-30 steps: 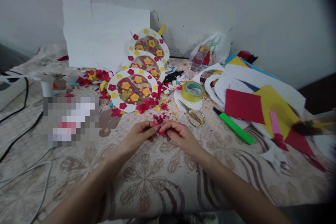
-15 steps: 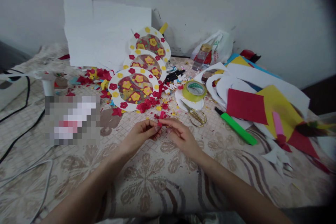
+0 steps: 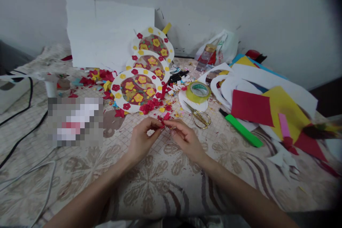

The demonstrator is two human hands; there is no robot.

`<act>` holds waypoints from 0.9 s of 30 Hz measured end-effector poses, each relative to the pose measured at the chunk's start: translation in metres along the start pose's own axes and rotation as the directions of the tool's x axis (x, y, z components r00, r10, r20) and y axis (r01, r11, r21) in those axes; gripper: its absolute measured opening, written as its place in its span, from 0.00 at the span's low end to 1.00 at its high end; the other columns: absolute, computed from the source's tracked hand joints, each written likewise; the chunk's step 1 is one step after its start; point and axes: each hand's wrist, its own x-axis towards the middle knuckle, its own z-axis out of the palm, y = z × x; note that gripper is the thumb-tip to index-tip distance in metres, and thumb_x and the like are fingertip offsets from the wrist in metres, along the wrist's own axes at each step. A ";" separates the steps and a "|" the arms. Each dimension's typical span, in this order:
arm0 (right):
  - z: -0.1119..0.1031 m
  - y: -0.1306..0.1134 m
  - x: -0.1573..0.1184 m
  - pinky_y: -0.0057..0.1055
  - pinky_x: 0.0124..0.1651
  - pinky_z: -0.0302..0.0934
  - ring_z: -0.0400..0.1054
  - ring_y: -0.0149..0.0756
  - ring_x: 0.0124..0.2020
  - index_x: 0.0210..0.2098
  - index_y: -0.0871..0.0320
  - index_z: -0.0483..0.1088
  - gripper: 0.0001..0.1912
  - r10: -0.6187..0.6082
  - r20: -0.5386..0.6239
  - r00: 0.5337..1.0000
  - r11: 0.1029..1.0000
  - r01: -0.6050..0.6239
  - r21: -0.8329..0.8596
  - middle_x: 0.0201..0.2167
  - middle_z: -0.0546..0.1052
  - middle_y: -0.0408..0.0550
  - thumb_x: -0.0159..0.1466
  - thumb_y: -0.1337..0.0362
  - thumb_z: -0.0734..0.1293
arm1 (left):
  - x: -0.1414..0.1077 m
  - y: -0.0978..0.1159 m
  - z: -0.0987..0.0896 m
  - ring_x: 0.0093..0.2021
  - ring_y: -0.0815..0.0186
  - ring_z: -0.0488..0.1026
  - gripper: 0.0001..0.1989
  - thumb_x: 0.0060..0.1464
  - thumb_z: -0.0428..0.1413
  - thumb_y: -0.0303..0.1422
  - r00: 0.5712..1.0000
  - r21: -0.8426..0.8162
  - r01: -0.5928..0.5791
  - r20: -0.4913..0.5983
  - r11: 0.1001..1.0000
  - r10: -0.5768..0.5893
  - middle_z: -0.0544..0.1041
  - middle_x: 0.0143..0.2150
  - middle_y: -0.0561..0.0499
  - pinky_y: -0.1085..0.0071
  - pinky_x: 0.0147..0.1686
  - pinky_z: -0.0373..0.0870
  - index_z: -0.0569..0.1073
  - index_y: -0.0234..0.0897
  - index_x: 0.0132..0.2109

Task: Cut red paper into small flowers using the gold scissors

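Note:
Over the middle of the patterned cloth, my left hand pinches a small red paper piece between thumb and fingertips. My right hand meets it there, its fingers closed on the same red piece. Fingers cover most of the piece, so its shape is unclear. Just beyond my hands lie red paper scraps. Three white-rimmed round paper pieces with red and yellow flowers, the front one nearest, overlap behind them. Gold-handled scissors lie right of my hands, beside a yellow tape roll.
A green cutter lies at the right, near red paper and yellow paper. A capped bottle and a plastic bag stand by the wall. Cables run along the left.
My left hand has tilted more upright, its wrist raised and fingers bent down toward the red piece. My right hand has hardly moved. The view has shifted slightly.

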 end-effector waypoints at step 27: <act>0.006 0.014 0.004 0.27 0.28 0.59 0.64 0.29 0.26 0.36 0.56 0.65 0.12 0.344 0.010 0.939 0.831 -0.310 0.462 0.25 0.69 0.40 0.56 0.59 0.69 | 0.002 -0.005 0.003 0.29 0.70 0.69 0.08 0.46 0.61 0.32 0.941 -0.385 0.331 0.201 0.862 -0.271 0.73 0.28 0.53 0.72 0.33 0.66 0.72 0.33 0.32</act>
